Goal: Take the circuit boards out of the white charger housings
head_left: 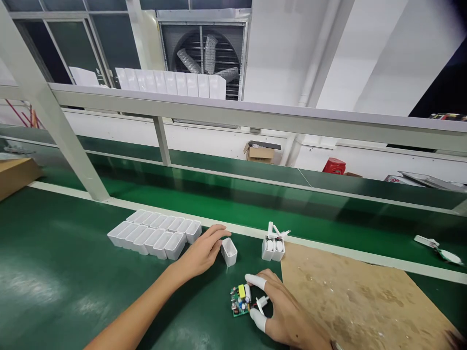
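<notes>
My left hand (204,250) reaches across the green tabletop with its fingers stretched out. Its fingertips are at the upper left rim of a small white plastic case (229,257), open at the top; whether they touch it is unclear. My right hand (279,306) wears white finger cots on thumb and forefinger. These two fingers span the right end of a circuit board (240,301) crowded with components, including a yellow block. Between the fingers, a white plug-like piece (261,302) lies beside the board.
Two rows of white cases (146,236) stand left. Two filled cases (273,249) with white parts sticking out are near the brown board (350,291). Behind runs a green conveyor belt (219,194), under a metal rail (255,109). A white-and-green part (440,250) lies far right.
</notes>
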### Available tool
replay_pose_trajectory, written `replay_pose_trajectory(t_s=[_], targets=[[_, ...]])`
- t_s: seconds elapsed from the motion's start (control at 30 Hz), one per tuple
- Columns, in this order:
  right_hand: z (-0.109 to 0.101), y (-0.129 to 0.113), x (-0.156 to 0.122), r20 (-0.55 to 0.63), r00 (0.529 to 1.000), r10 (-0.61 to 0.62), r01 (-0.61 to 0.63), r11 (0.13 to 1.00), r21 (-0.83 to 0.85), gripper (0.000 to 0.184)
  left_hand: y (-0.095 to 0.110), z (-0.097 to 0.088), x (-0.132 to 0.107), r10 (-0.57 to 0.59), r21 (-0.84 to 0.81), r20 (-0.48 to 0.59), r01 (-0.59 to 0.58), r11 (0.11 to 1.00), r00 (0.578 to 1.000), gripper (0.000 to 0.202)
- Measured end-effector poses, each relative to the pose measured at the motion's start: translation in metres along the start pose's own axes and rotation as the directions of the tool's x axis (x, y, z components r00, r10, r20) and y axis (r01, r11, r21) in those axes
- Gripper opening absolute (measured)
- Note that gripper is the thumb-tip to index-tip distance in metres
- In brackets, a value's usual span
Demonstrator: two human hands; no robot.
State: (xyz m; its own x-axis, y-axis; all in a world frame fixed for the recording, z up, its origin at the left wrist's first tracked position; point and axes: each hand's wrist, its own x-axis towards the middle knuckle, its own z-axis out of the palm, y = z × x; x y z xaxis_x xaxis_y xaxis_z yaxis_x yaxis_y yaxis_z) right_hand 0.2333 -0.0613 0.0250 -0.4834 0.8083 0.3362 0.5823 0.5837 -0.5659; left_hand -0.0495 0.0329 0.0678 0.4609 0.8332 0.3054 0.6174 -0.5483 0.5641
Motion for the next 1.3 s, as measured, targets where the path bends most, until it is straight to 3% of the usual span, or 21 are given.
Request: replay_pose_trajectory(t_s=[0.07, 0.2, 0.27, 0.33, 0.4, 0.47, 0.53, 0.83, 0.97, 1.13, 1.3], targets=[[-0.004, -0.002, 0.002, -0.086, 0.996, -0.022, 0.018, 0.999, -0.037, 0.066, -0.003, 0.013, -0.003, -0.067, -0.051, -0.032, 0.065, 0.997, 0.997, 0.04], [-0.01, -0.001, 0.008, -0.266, 0.959, -0.094, 0.051, 0.985, -0.164, 0.059, -0.009, 0.039, -0.014, -0.175, -0.114, -0.025, 0.171, 0.979, 0.984, 0.078], [-0.013, -0.002, 0.01, -0.349, 0.928, -0.131, 0.06, 0.977, -0.207, 0.057, -0.009, 0.048, -0.019, -0.202, -0.137, -0.012, 0.199, 0.97, 0.979, 0.081], [-0.014, -0.005, 0.012, -0.419, 0.892, -0.171, 0.08, 0.971, -0.225, 0.057, -0.007, 0.052, -0.022, -0.158, -0.178, 0.013, 0.158, 0.971, 0.987, 0.082], [-0.013, -0.009, 0.012, -0.457, 0.864, -0.211, 0.098, 0.961, -0.258, 0.059, -0.002, 0.053, -0.025, -0.036, -0.229, 0.028, 0.042, 0.973, 0.999, 0.086], [-0.01, -0.013, 0.012, -0.458, 0.858, -0.234, 0.087, 0.944, -0.32, 0.059, 0.003, 0.052, -0.027, 0.079, -0.258, 0.035, -0.067, 0.964, 0.996, 0.089], [-0.006, -0.014, 0.011, -0.442, 0.867, -0.229, 0.061, 0.93, -0.363, 0.058, 0.007, 0.05, -0.028, 0.123, -0.26, 0.048, -0.106, 0.96, 0.991, 0.093], [-0.005, -0.018, 0.011, -0.386, 0.905, -0.179, -0.002, 0.905, -0.425, 0.062, 0.009, 0.048, -0.028, 0.168, -0.246, 0.089, -0.141, 0.959, 0.982, 0.099], [0.006, -0.01, 0.008, -0.365, 0.92, -0.144, -0.014, 0.918, -0.397, 0.061, 0.013, 0.048, -0.027, 0.188, -0.235, 0.089, -0.163, 0.958, 0.978, 0.097], [0.013, 0.002, 0.009, -0.416, 0.881, -0.228, 0.043, 0.912, -0.408, 0.06, 0.017, 0.046, -0.026, 0.206, -0.234, 0.094, -0.18, 0.955, 0.974, 0.096], [0.002, -0.006, 0.014, -0.368, 0.894, -0.258, 0.083, 0.899, -0.43, 0.067, 0.017, 0.045, -0.025, 0.213, -0.235, 0.098, -0.186, 0.954, 0.972, 0.094]])
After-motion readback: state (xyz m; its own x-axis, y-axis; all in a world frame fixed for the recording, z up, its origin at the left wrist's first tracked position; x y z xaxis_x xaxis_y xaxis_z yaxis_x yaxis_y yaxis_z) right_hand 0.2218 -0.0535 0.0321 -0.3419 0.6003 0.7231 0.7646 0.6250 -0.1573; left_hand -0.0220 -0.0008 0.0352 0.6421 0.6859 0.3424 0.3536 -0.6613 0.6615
